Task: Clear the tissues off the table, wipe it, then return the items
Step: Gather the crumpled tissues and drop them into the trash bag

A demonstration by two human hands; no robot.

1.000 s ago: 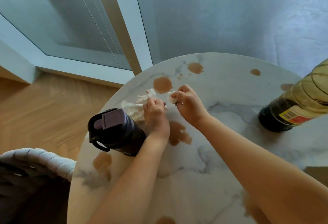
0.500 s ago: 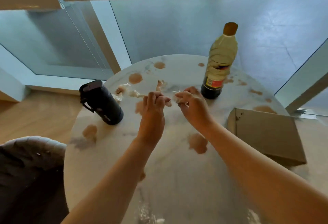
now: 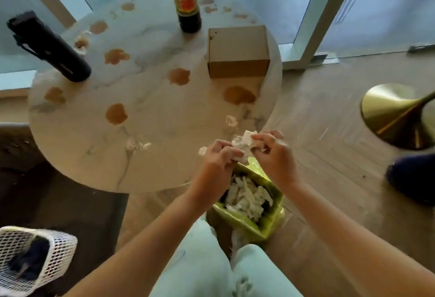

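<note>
My left hand [image 3: 220, 157] and my right hand [image 3: 270, 153] together grip a wad of crumpled white tissues [image 3: 243, 142], held over a bin with a green liner [image 3: 249, 222] that has several tissues inside. The bin stands on the floor beside the near right edge of the round marble table [image 3: 150, 150]. Brown spill stains [image 3: 116, 113] dot the tabletop. Small tissue scraps [image 3: 231, 121] lie on the table near its right edge and near its front middle. On the table stand a black flask [image 3: 49, 47], a dark sauce bottle [image 3: 187, 0] and a cardboard box [image 3: 237, 52].
A white mesh basket [image 3: 35, 259] with something dark inside sits on the floor at the lower left. A brass stool base [image 3: 397, 115] stands on the wooden floor at the right, a dark slipper [image 3: 412, 179] below it. Glass doors run behind the table.
Both hands gathered tissues at the table's far side, then carried them back toward me and to the right, over the green bin. The view tilted down and pulled back.
</note>
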